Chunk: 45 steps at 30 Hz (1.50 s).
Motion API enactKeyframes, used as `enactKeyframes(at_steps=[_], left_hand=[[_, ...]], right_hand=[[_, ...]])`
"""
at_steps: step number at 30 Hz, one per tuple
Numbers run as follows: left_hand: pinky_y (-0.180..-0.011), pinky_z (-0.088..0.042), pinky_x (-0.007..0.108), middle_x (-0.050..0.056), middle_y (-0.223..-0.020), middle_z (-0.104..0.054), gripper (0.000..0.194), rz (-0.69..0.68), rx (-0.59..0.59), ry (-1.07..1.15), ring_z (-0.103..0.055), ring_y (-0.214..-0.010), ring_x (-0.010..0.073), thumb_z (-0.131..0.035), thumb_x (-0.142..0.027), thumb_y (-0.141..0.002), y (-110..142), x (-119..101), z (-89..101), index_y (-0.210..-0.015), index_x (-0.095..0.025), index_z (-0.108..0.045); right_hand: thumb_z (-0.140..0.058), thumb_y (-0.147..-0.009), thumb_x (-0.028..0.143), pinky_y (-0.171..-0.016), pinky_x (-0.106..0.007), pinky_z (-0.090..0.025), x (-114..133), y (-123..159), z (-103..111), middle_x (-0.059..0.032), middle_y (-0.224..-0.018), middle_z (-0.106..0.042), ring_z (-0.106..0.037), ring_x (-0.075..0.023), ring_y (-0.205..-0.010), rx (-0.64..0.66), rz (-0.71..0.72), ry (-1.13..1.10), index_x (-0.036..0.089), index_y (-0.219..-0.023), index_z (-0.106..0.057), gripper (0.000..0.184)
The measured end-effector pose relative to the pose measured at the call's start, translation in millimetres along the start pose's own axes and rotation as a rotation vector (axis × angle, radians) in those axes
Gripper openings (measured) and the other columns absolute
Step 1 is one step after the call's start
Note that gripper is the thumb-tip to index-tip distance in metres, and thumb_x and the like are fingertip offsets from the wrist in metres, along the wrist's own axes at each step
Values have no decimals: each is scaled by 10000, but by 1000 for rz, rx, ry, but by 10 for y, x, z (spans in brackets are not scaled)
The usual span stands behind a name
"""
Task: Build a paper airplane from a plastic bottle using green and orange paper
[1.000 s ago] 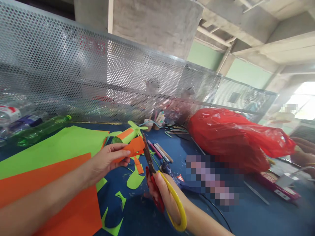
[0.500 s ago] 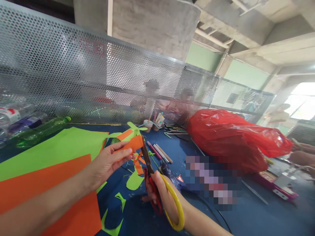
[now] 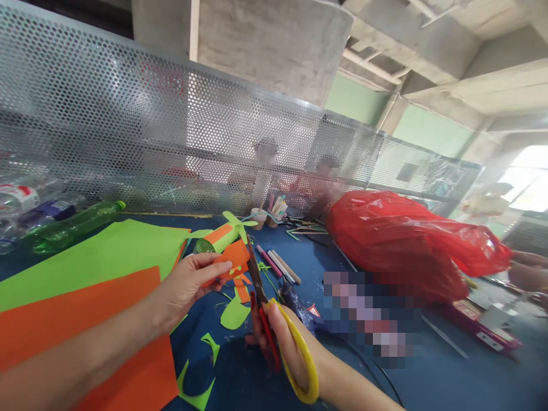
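Between the thumb and fingers of my left hand is a small piece of orange paper. My right hand grips scissors with red and yellow handles, their dark blades pointing up at the right edge of that piece. Behind it lies a green and orange paper-covered bottle with green petal-like blades at its end. Orange and green paper scraps are scattered below my hands on the blue table.
Large green paper and orange paper sheets lie at left, with plastic bottles behind. Markers, a blue glue gun and a red plastic bag are rightward. A perforated metal screen borders the back.
The orange piece has turned so that more of its flat face shows. My left fingers have shifted slightly on it, and the scissor blades remain at its right edge.
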State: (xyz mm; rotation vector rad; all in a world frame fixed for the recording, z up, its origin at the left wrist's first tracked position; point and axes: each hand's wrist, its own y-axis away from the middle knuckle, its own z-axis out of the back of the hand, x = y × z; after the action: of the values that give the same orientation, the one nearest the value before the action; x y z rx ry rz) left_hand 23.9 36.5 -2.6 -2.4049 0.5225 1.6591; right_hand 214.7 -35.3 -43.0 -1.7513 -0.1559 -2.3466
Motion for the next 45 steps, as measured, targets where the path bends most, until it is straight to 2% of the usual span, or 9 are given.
enactKeyframes(at_steps=[5,12,20,28,37,41,45], left_hand=[[-603,-429,165,-33,-599,-613,137,8,-24,5,-513,-572,58,-801,-287,-639,-7,-12,1,-674,-181,-723],[-575,-417,156,-26,-588,-599,114,18,-29,-4,-509,-568,65,-786,-265,-655,7,13,-1,-648,-178,-713],[-586,-426,150,-39,-598,-594,116,44,-27,31,-511,-581,59,-788,-267,-659,31,11,-28,-656,-185,-706],[-589,-433,152,-29,-601,-611,118,62,-44,41,-520,-575,60,-789,-262,-657,36,-21,-30,-654,-176,-708],[-599,-457,175,-23,-590,-606,101,44,-49,61,-524,-572,73,-788,-244,-651,16,-2,-12,-652,-180,-710],[-599,-463,179,-16,-594,-615,110,32,-49,61,-529,-575,77,-795,-243,-639,12,-5,1,-655,-175,-710],[-613,-469,187,-19,-599,-610,113,33,-54,71,-532,-563,73,-791,-232,-636,8,-21,10,-646,-173,-696]], right_hand=[[-244,-890,694,-743,-309,-491,-6,3,22,-1,-677,-453,-484,-143,-635,37,5,45,193,-740,-462,566],[-283,-878,700,-713,-310,-504,-39,-15,10,20,-623,-422,-437,-125,-561,29,17,-1,197,-719,-468,559],[-277,-789,804,-672,-327,-529,68,-34,-27,34,-558,-386,-404,-116,-509,-6,5,-4,210,-627,-427,634],[-239,-824,775,-639,-305,-483,86,-5,3,30,-551,-395,-432,-129,-517,-15,12,118,212,-636,-414,619],[-206,-824,782,-529,-262,-422,131,-14,13,43,-507,-384,-389,-111,-456,-32,20,180,213,-640,-414,633],[-226,-817,787,-457,-236,-350,189,-4,35,37,-525,-392,-363,-100,-457,-26,31,217,212,-631,-393,627],[-243,-814,788,-458,-234,-340,224,9,32,39,-528,-373,-360,-100,-471,-33,23,230,216,-627,-371,615]])
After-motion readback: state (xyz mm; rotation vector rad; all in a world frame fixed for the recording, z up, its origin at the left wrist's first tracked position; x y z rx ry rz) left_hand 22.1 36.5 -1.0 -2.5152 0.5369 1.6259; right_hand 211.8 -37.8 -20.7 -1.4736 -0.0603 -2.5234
